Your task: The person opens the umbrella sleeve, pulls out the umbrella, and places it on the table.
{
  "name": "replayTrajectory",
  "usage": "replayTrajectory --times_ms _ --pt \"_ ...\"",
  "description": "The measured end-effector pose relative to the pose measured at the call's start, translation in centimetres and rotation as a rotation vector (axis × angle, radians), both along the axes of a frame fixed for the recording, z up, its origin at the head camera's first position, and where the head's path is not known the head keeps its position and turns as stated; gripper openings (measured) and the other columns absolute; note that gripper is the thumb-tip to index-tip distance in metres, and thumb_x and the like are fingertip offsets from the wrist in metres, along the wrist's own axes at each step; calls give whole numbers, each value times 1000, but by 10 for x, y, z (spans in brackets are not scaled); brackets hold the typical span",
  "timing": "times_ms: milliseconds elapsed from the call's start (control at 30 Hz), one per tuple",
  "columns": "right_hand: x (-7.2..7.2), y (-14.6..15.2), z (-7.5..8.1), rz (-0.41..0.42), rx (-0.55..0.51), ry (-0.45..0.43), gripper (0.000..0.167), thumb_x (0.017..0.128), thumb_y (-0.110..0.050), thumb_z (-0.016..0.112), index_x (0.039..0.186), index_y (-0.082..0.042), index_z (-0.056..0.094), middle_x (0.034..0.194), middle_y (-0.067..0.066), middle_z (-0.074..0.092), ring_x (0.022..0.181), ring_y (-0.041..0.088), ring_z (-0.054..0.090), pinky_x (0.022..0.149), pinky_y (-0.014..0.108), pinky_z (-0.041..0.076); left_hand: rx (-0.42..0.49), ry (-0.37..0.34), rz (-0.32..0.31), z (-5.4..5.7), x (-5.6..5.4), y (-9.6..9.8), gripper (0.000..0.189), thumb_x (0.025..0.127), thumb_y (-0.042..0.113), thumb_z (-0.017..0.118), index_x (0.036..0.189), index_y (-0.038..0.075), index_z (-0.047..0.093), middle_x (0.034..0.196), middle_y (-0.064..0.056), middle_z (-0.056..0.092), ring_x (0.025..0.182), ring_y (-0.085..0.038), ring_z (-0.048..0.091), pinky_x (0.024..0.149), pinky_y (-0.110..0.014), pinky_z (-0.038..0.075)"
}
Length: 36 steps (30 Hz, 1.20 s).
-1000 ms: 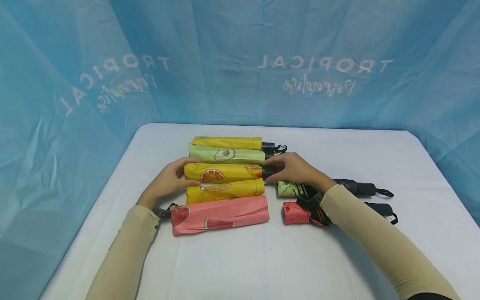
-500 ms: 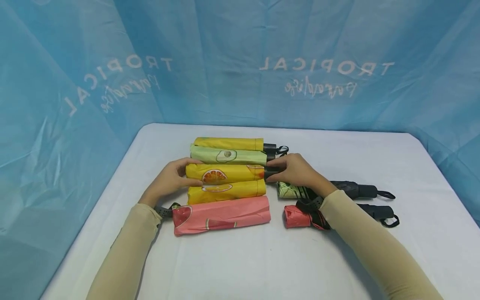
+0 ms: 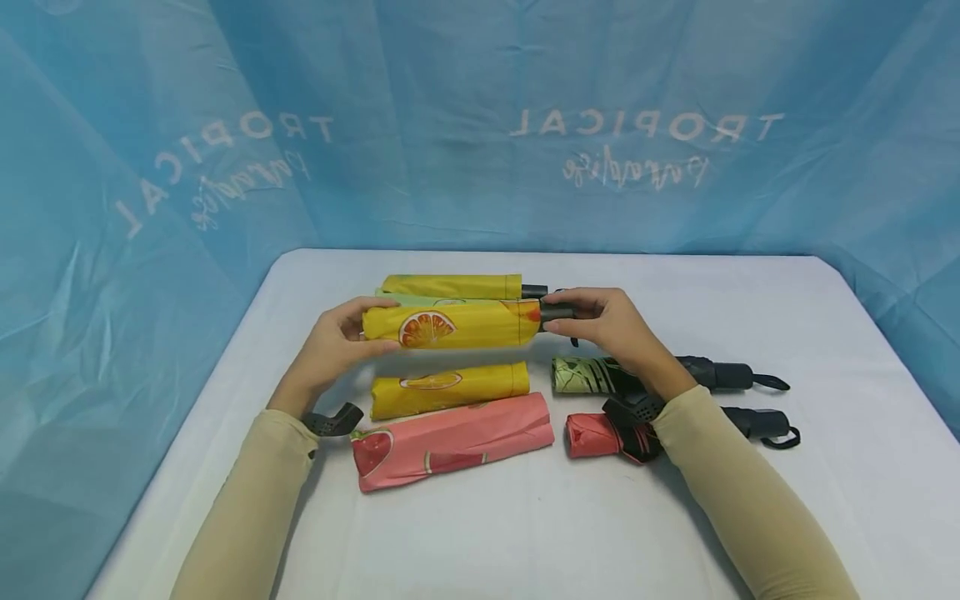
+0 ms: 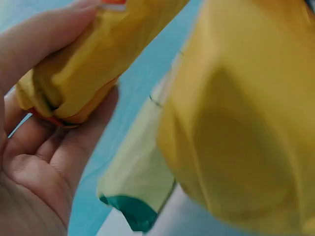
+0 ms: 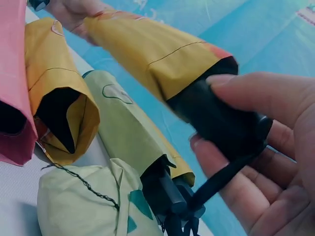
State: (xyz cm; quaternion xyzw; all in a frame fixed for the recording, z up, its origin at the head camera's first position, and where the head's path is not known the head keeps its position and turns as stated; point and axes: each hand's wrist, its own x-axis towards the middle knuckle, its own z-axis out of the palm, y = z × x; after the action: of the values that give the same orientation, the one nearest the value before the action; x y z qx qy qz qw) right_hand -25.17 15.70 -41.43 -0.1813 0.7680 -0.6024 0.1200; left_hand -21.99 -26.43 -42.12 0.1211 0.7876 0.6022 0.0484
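A folded umbrella in a yellow sleeve with an orange-slice print is held above the table, level, between both hands. My left hand grips its left end, thumb on the near side and fingers beyond, as the left wrist view shows. At the other end my right hand pinches the black handle, whose strap hangs down. Behind it lie a light green sleeved umbrella with an avocado print, partly hidden, and another yellow sleeved umbrella.
Nearer me lie a yellow sleeve and a pink sleeve, both open-mouthed in the right wrist view. Under my right forearm are a green folded umbrella and a red one, black handles pointing right. Blue curtain borders the white table.
Both hands have raised the orange-print umbrella off the table and away from the row, partly covering the avocado one. The pink sleeve has shifted slightly right and toward me.
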Motion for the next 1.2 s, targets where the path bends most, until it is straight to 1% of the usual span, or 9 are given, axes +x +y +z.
replayTrajectory --times_ms 133,333,467,667,733,800,900,1033,1200 --pt "1 -3 3 -17 -49 -27 50 86 -31 85 132 -17 70 126 6 69 101 25 66 78 36 56 136 21 8 8 3 4 58 88 5 81 142 10 58 125 -17 61 104 -26 66 86 -31 59" --pt "8 -3 14 -61 -41 14 51 88 -30 84 135 -17 69 119 6 71 88 26 60 68 38 51 183 59 -40 16 5 12 54 90 3 77 141 10 58 126 -19 60 105 -26 67 87 -31 59" --pt "10 -2 19 -98 -76 -20 50 86 -32 85 132 -19 71 117 9 71 92 30 62 68 38 48 216 67 -80 19 7 16 55 91 0 75 142 10 56 131 -19 57 107 -26 65 88 -33 58" --pt "9 -1 22 -94 -121 -34 48 86 -28 85 131 -15 71 116 10 71 92 28 63 65 31 45 203 62 -97 18 10 17 50 93 1 74 139 10 59 127 -19 58 106 -26 65 88 -34 58" --pt "7 1 21 -80 -152 -40 46 88 -24 84 131 -12 71 117 11 71 95 27 66 70 28 50 198 54 -92 17 10 17 49 93 2 75 139 10 59 127 -19 58 106 -26 65 89 -34 58" --pt "5 3 20 -69 -203 -64 44 89 -19 82 131 -9 71 122 12 68 101 26 68 80 27 56 191 48 -78 16 10 17 50 92 2 76 139 10 59 127 -19 59 106 -27 65 89 -34 58" --pt "2 7 18 -69 -284 -101 41 91 -13 80 130 -6 70 129 16 62 111 28 67 93 35 57 180 45 -39 16 10 16 51 91 4 77 139 10 59 127 -19 59 106 -26 65 88 -33 58" --pt "-1 15 16 -93 -326 -112 39 91 -11 79 129 -7 71 132 17 57 113 28 64 92 36 57 168 30 3 15 10 12 52 91 6 78 139 11 60 125 -18 60 104 -26 66 87 -31 58" --pt "-2 23 16 -114 -340 -105 36 92 -9 78 127 -7 72 132 15 55 108 25 65 87 32 58 167 15 5 13 8 9 51 91 7 78 139 10 60 127 -18 59 104 -25 66 87 -31 58"
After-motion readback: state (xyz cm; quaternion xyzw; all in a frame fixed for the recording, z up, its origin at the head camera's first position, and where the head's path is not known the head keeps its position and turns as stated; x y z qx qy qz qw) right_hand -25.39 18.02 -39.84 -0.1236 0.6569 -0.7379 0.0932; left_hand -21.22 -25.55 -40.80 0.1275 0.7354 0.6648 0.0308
